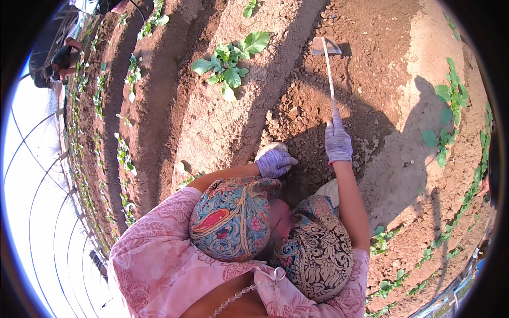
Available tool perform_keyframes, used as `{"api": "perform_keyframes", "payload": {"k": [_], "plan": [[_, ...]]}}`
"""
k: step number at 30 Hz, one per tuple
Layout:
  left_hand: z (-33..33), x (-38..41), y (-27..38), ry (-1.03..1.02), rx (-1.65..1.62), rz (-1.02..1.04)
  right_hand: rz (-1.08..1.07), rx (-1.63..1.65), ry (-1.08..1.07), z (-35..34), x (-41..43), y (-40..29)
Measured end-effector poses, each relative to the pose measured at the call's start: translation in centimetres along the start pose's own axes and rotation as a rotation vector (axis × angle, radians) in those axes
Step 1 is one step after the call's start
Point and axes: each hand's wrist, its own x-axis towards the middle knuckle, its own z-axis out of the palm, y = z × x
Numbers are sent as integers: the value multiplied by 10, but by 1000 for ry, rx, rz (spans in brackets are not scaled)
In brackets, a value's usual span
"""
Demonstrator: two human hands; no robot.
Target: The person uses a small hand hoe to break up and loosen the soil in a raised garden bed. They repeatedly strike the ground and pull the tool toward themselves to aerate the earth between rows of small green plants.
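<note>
My right hand (338, 141), in a grey-purple knit glove, is wrapped around the wooden handle (329, 73) of a hoe. The hoe's broad metal blade (326, 48) rests on loose brown soil in the furrow ahead of me. In a matching glove, my left hand (275, 163) is low beside a pale, rounded shoe toe (274, 148). Its fingers point right and look bent; whether they hold anything cannot be made out. My bent knees, in patterned trousers (230, 218), are below the hands. Another pale shoe (329, 190) is partly hidden by my right arm.
A leafy seedling (228, 65) grows on the raised bed (214, 123) left of the furrow. More plants (453, 95) line the bed to the right. Clods (294, 113) lie between. Another person (63, 59) bends at far left, near curved greenhouse hoops (33, 139).
</note>
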Motion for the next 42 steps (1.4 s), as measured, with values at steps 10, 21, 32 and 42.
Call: {"api": "perform_keyframes", "payload": {"k": [10,21,32,42], "plan": [[-6,0,2,-28,-14,-47,-71,66,37,16,-33,29],[-10,3,2,83,12,48,53,-34,-114,14,-24,41],[-3,-2,-2,-26,-7,-31,-138,95,316,5,19,20],[-2,-2,-3,17,-8,-15,-247,192,335,-29,42,9]]}}
